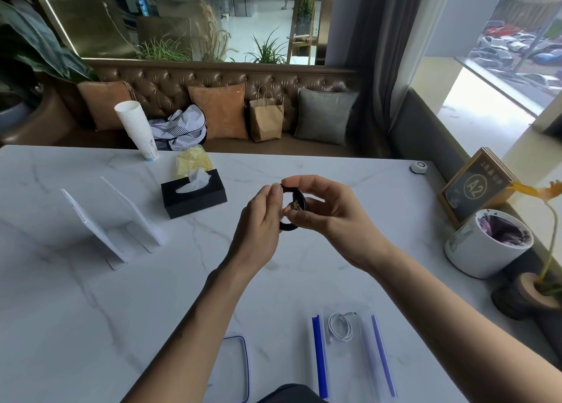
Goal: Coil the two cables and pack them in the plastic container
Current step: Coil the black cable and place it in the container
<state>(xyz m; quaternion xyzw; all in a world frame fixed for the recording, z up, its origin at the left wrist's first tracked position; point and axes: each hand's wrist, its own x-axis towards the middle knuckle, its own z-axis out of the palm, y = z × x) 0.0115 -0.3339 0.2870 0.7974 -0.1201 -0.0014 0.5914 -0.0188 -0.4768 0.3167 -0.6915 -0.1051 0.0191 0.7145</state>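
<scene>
Both hands hold a coiled black cable above the marble table.

The left hand [263, 217] and right hand [322, 211] pinch the black cable [293, 208] between them, fingers closed narrowly around its loops. The coiled white cable [340, 326] lies inside the clear plastic container [363, 369] at the near right; its lid [240, 369] rests just left.

Both forearms bare, no sleeves; dark garment [292, 393] at the lap.
</scene>
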